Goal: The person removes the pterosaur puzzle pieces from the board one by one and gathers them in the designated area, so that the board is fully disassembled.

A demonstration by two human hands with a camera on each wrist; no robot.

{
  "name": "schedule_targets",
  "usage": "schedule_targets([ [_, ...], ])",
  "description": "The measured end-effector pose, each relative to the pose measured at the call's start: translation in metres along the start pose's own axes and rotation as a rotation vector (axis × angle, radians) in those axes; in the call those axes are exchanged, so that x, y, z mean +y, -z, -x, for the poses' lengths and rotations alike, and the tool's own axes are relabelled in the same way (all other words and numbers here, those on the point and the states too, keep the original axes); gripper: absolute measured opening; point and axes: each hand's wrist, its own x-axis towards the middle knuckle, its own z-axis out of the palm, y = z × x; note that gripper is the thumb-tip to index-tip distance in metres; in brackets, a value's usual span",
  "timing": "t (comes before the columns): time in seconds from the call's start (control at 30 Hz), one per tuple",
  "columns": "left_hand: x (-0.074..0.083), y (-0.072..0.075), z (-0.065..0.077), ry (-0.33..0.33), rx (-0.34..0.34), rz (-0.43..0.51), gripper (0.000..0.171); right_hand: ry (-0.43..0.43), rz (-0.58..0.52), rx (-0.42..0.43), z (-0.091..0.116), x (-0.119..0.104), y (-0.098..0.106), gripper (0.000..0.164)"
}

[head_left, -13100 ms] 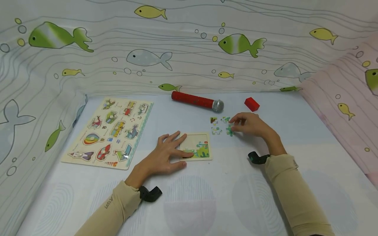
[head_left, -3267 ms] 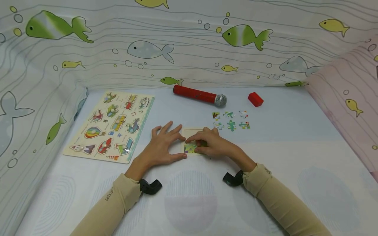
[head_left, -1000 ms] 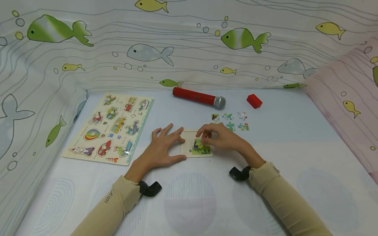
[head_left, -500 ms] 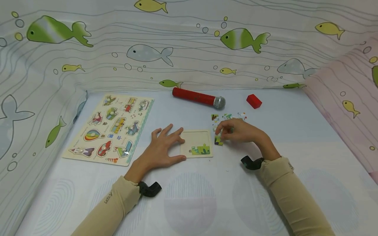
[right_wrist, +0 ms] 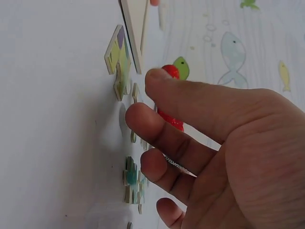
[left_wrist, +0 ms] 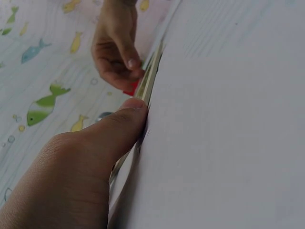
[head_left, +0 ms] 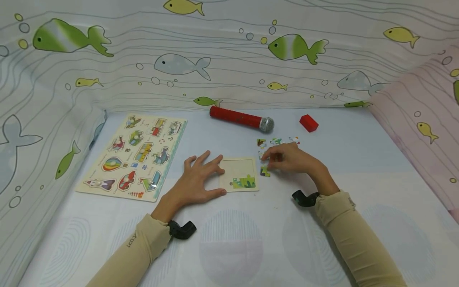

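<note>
In the head view a small wooden puzzle tray (head_left: 237,167) lies before me, with joined green puzzle pieces (head_left: 244,182) along its lower right. My left hand (head_left: 197,181) is spread at the tray's left side. Its thumb (left_wrist: 121,121) rests against the tray's edge in the left wrist view. Right of the tray my right hand (head_left: 292,158) hovers with loosely bent fingers over loose pieces. The right wrist view shows nothing between its fingertips. A green and dark puzzle piece (head_left: 265,171) lies on the table just below them. Several other loose pieces (head_left: 261,142) are partly hidden by this hand.
A large wooden peg board with vehicle pictures (head_left: 134,157) lies at the left. Behind the tray is a red microphone (head_left: 236,116) with a silver head. A red block (head_left: 308,123) sits at the back right. Fish-printed cloth (head_left: 229,56) rises behind the table.
The right hand took a green and dark piece from the tray, carried it right, set it on the table and let go. The left hand stays at the tray's left edge.
</note>
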Motion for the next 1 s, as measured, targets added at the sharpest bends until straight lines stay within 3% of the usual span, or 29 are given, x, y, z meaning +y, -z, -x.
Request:
schedule_targets([
  [0.33, 0.0, 0.0, 0.002, 0.005, 0.006, 0.026, 0.05, -0.02, 0.117, 0.002, -0.003, -0.007, -0.008, 0.029],
  [0.63, 0.0, -0.002, 0.0, 0.002, 0.009, 0.009, 0.051, 0.012, 0.224, 0.079, 0.01, -0.004, -0.022, 0.031],
  [1.0, 0.0, 0.001, -0.001, 0.0, -0.006, -0.01, 0.051, 0.047, 0.195, 0.121, 0.014, 0.0, -0.026, 0.027],
])
